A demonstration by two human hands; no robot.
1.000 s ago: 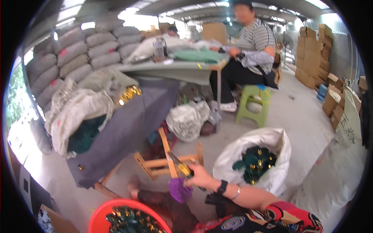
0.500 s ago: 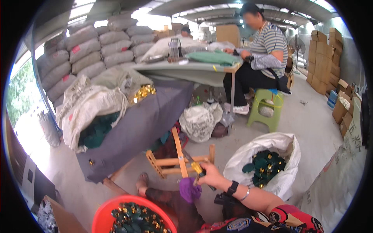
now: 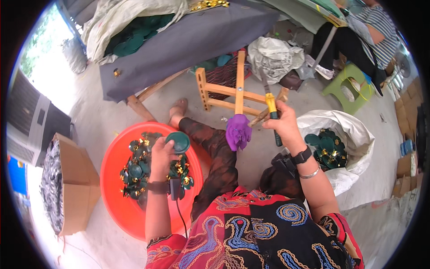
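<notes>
My left hand (image 3: 162, 154) is above an orange-red basin (image 3: 110, 193), its fingers closed on a round dark green disc (image 3: 178, 142). Inside the basin lie many dark green pieces with gold parts (image 3: 136, 170). To the right, my right hand (image 3: 286, 126) grips a long tool (image 3: 270, 102) with a yellow and dark green handle; its narrow metal shaft points up and away. Close to the tool, a purple cloth bundle (image 3: 238, 131) covers the near end of a bar on a wooden frame (image 3: 240, 87).
A white sack (image 3: 358, 139) of green-and-gold pieces stands open at right. The grey-covered table (image 3: 188, 47) spans the far left. A cardboard box (image 3: 78, 186) sits left of the basin. At far right, a co-worker (image 3: 378, 31) sits by a green stool (image 3: 351, 92).
The view has tilted down toward my lap. My left hand has come into sight over the basin with a green disc. My right hand still holds the tool.
</notes>
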